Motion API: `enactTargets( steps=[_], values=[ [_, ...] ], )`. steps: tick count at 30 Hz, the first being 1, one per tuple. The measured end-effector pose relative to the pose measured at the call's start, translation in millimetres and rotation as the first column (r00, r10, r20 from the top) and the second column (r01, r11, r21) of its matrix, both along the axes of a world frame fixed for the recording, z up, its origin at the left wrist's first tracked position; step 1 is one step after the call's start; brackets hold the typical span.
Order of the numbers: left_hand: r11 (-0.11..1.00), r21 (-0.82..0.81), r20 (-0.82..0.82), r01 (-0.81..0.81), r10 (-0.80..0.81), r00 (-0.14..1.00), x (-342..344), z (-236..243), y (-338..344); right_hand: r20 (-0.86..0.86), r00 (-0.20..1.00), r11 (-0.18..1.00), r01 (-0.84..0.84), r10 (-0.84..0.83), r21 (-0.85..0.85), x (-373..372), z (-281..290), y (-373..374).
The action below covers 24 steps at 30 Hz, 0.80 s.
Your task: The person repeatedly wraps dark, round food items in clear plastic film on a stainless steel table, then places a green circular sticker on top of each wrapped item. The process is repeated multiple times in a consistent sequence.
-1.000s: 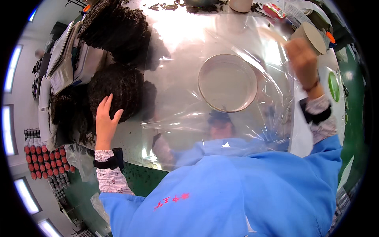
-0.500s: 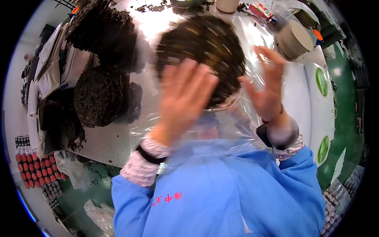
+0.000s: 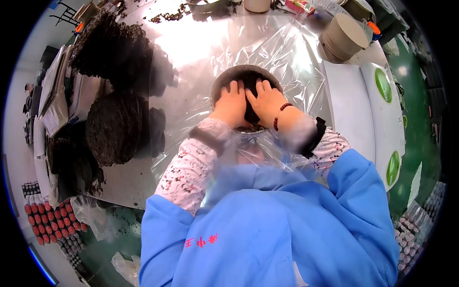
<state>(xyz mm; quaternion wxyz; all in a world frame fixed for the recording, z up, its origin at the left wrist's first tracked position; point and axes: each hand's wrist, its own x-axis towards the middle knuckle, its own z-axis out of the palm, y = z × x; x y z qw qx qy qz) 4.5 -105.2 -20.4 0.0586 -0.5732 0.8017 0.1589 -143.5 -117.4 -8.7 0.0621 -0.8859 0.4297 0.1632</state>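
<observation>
Both my hands reach into a round, grey-rimmed container (image 3: 247, 69) on a clear plastic sheet (image 3: 191, 95). My left hand (image 3: 231, 106) lies on its left side, fingers stretched forward over dark, flaky material (image 3: 251, 116) that looks like dried seaweed. On the right, my right hand (image 3: 268, 104) presses its spread fingers onto the same dark mass. Their thumbs and forefingers nearly meet in the middle. Neither hand grasps anything. My palms hide part of the container's bottom and sides.
Left of the sheet stand a stack of dark, round seaweed-like cakes (image 3: 107, 48) and another round cake (image 3: 114, 128), with papers (image 3: 55, 91) behind. Stacked beige discs (image 3: 346, 38) stand at the far right, above a white roll with green ovals (image 3: 382, 110). A metal bowl (image 3: 208, 6) sits at the back.
The dark round cake that was raised between my hands, blurred, now seems to lie down in the container. Both hands have come together and lowered onto it.
</observation>
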Motion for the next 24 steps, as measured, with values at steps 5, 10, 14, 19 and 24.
enactTargets(
  steps=[5,10,14,19,24],
  values=[
    [0.938,-0.319,-0.175,0.133,-0.196,0.965,11,10,33,-0.077,0.997,0.988,0.007,0.005,0.156,-8,13,10],
    [0.957,-0.149,-0.618,-0.249,0.106,0.779,30,5,91,0.169,0.974,0.989,-0.144,0.148,-0.038,12,7,28],
    [0.968,-0.124,-0.529,-0.218,0.121,0.840,45,11,111,0.186,0.973,0.990,-0.143,0.139,0.005,17,-3,23],
    [0.847,-0.440,-0.483,-0.298,0.056,0.874,98,64,105,0.201,0.963,0.971,-0.140,0.180,-0.195,-3,15,33],
    [0.531,-0.738,-0.126,-0.417,0.499,0.858,220,94,129,0.365,0.901,0.961,-0.156,0.233,-0.228,-57,15,64]
  ],
)
